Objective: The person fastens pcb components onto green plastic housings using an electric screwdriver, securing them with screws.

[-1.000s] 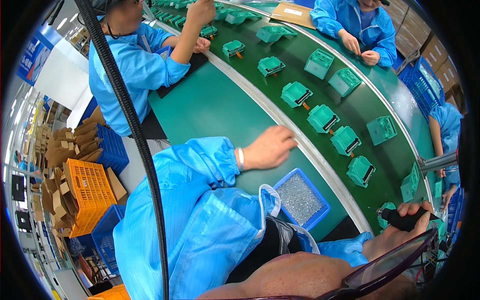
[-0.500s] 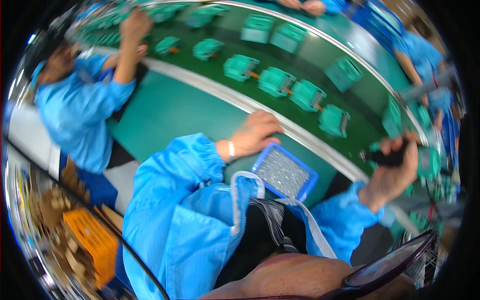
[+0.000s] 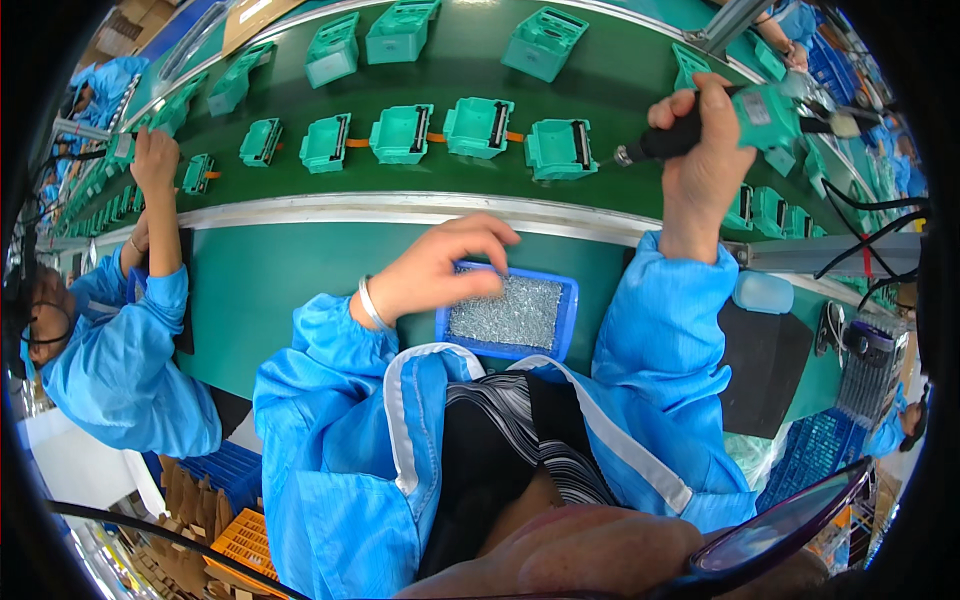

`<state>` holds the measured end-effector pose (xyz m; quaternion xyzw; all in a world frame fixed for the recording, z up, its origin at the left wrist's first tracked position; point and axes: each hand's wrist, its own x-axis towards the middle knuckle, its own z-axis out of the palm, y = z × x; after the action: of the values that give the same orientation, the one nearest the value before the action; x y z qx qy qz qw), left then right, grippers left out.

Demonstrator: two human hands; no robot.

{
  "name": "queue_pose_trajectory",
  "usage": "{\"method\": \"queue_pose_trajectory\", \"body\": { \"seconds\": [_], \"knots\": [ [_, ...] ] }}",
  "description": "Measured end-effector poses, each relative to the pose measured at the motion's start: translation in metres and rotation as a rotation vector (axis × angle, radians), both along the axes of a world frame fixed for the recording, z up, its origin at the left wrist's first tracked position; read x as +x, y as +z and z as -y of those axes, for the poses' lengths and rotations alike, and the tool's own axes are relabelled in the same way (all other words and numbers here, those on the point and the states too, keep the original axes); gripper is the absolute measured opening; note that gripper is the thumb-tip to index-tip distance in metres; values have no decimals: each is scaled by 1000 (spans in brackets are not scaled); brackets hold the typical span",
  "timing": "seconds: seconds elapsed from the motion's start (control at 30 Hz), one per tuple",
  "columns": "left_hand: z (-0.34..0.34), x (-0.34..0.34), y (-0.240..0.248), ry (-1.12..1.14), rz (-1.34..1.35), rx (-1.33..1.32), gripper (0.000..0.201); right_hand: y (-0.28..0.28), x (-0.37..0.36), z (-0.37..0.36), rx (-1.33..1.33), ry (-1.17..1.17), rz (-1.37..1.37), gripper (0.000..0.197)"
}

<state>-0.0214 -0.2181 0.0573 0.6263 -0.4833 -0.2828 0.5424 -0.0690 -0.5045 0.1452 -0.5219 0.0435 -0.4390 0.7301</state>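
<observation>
My right hand (image 3: 705, 165) is wrapped round the black grip of an electric screwdriver (image 3: 768, 116) with a green body. Its tip points left, close to the end of a green plastic housing (image 3: 561, 150) on the belt; I cannot tell whether it touches. My left hand (image 3: 440, 262) hovers over the left side of a blue tray (image 3: 568, 325) filled with small metal screws (image 3: 515, 318). Its thumb and index fingertips are close together, and whatever is between them is too small to make out.
More green housings (image 3: 402, 135) stand on the dark green belt (image 3: 400, 185), some linked by orange strips. A metal rail (image 3: 330, 208) edges the belt. On the left, a co-worker's raised hand (image 3: 155, 160) is near another driver. A clear blue box (image 3: 763, 292) and black cables (image 3: 870, 240) are at right.
The view has turned and levelled. My left hand has gone from the belt's edge to over the screw tray. My right hand has brought the screwdriver near a housing on the belt.
</observation>
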Motion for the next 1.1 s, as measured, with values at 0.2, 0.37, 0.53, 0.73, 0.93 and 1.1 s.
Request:
{"method": "queue_pose_trajectory", "body": {
  "seconds": [0.2, 0.37, 0.53, 0.73, 0.93, 1.1],
  "knots": [
    [32, -50, 21, -24, 721, 215, 23, -24, 13, 2, -83, 34, -13, 26],
    [41, -55, 10, -44, 754, 187, 20, -30, 14, 6, -90, 24, -64, 29],
    [44, -54, 8, -9, 710, 120, 20, -34, 13, 7, -143, 57, -143, 35],
    [47, -55, 11, -19, 697, 133, 24, -40, 19, 4, -63, 39, -96, 29],
    [48, -57, 13, -31, 678, 115, 25, -46, 20, 4, -109, 66, -127, 27],
    [53, -57, 11, -25, 631, 101, 21, -50, 27, 9, -127, 79, -138, 25]
  ]
}}
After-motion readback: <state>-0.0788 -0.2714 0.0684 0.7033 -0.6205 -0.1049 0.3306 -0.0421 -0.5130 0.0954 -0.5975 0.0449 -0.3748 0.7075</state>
